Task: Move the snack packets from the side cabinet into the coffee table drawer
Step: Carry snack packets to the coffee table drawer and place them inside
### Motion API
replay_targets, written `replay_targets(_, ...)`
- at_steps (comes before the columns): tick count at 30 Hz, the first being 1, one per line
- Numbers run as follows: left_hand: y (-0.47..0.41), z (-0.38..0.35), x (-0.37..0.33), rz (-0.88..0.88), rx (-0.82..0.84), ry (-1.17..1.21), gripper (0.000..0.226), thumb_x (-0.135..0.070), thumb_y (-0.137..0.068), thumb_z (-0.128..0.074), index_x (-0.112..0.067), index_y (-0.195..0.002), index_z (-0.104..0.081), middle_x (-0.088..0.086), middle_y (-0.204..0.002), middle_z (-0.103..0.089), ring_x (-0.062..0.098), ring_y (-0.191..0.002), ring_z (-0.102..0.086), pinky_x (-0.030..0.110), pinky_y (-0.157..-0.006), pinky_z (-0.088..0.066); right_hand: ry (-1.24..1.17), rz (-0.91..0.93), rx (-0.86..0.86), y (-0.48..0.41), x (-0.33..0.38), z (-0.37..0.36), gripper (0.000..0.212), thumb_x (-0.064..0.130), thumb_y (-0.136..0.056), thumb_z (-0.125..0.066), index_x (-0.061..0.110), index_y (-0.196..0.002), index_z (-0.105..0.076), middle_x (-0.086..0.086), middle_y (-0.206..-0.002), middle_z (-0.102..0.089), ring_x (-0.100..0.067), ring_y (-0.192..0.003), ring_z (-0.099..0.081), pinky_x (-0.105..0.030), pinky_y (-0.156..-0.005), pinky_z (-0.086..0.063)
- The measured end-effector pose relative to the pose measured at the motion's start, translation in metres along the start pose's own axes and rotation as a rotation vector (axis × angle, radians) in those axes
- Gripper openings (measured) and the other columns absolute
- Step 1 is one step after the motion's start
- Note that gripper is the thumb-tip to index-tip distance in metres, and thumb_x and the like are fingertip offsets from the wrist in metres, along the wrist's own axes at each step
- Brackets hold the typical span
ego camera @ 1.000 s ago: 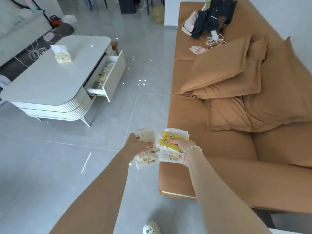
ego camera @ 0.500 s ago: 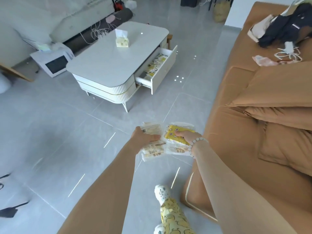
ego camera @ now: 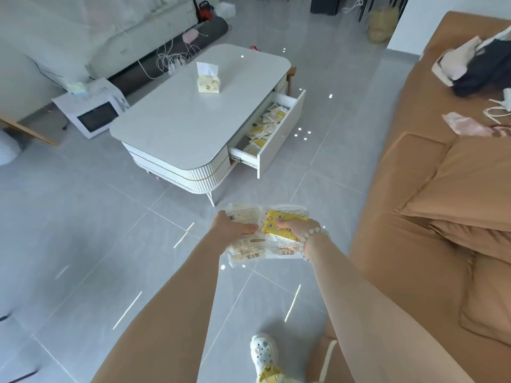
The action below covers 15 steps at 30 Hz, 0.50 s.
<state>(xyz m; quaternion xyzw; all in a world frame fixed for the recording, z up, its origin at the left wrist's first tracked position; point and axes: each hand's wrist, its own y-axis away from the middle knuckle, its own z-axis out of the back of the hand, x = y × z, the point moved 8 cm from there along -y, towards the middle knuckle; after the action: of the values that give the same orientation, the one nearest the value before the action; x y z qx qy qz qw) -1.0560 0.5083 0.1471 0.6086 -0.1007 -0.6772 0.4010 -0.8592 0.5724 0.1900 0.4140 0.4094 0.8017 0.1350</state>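
Note:
I carry a bundle of snack packets (ego camera: 257, 248) in front of me, white and yellow wrappers fanned out between both hands. My left hand (ego camera: 231, 228) grips the left side of the bundle. On its right side, my right hand (ego camera: 294, 226), with a bead bracelet at the wrist, grips a yellow packet (ego camera: 279, 219). Ahead stands the white coffee table (ego camera: 190, 120). Its drawer (ego camera: 279, 134) is pulled open toward the sofa and holds several yellow and white packets. The side cabinet is out of view.
A brown sofa (ego camera: 414, 217) with cushions and clothes runs along the right. A tissue pack (ego camera: 208, 81) stands on the table top. A white microwave (ego camera: 95, 114) and cables lie on the floor at the left. Grey tiled floor separates me from the table.
I have walked and turned toward the coffee table, which now lies nearer and more central with the drawer's contents showing. Both hands keep the same hold on the packets.

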Motion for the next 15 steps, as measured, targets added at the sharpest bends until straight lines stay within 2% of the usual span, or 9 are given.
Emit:
replay_targets(3,-0.02,0.012,-0.02,0.0,-0.008,0.016,0.068,-0.018,-0.054,-0.091,-0.005,-0.113,-0.059,0.01,-0.106,-0.068,0.022,-0.092,-0.067,0.029,-0.07,-0.056,-0.037,-0.007,-0.004,-0.017,0.024,-0.007,0.069,0.042,-0.082,-0.069,0.002,-0.134,-0.046,-0.013,-0.136,-0.051,-0.029,-0.119,-0.053,-0.033,-0.09,-0.042)
replay_targets(6,-0.042,0.021,-0.029,0.009,-0.019,0.044,0.05,-0.009,-0.064,-0.086,-0.004,-0.109,-0.062,0.009,-0.1,-0.068,0.022,-0.086,-0.066,0.024,-0.063,-0.052,-0.068,-0.013,-0.003,-0.032,0.043,-0.013,0.073,0.043,-0.08,-0.07,0.002,-0.135,-0.044,-0.013,-0.138,-0.049,-0.03,-0.121,-0.051,-0.035,-0.093,-0.043)
replay_targets(8,-0.06,0.026,-0.038,0.001,-0.01,0.054,0.062,-0.016,-0.057,-0.09,-0.004,-0.112,-0.062,0.009,-0.103,-0.069,0.022,-0.089,-0.067,0.027,-0.067,-0.054,-0.07,-0.012,-0.001,-0.046,0.059,-0.014,0.075,0.044,-0.08,-0.07,0.002,-0.136,-0.043,-0.012,-0.14,-0.047,-0.03,-0.124,-0.049,-0.036,-0.096,-0.042)
replay_targets(11,-0.091,0.029,-0.052,-0.001,0.009,0.047,0.091,-0.034,-0.033,-0.091,-0.008,-0.114,-0.06,0.008,-0.105,-0.069,0.023,-0.091,-0.069,0.038,-0.08,-0.058,-0.076,-0.013,-0.003,-0.065,0.083,-0.014,0.075,0.044,-0.081,-0.07,0.003,-0.137,-0.043,-0.012,-0.141,-0.046,-0.029,-0.125,-0.048,-0.035,-0.095,-0.042)
replay_targets(14,-0.127,0.036,-0.076,-0.021,0.012,0.055,0.101,-0.04,-0.023,-0.089,-0.011,-0.115,-0.06,0.006,-0.104,-0.07,0.024,-0.093,-0.069,0.042,-0.085,-0.057,-0.12,-0.013,-0.026,-0.088,0.113,-0.012,0.076,0.043,-0.078,-0.072,0.004,-0.136,-0.044,-0.011,-0.14,-0.047,-0.029,-0.124,-0.048,-0.036,-0.094,-0.041)
replay_targets(15,-0.134,0.038,-0.091,-0.032,0.028,0.056,0.097,-0.037,-0.026,-0.09,-0.011,-0.115,-0.06,0.007,-0.104,-0.07,0.024,-0.093,-0.069,0.042,-0.085,-0.056,-0.135,-0.016,-0.031,-0.097,0.125,-0.012,0.076,0.043,-0.078,-0.073,0.004,-0.137,-0.043,-0.011,-0.141,-0.047,-0.029,-0.125,-0.048,-0.037,-0.096,-0.041)
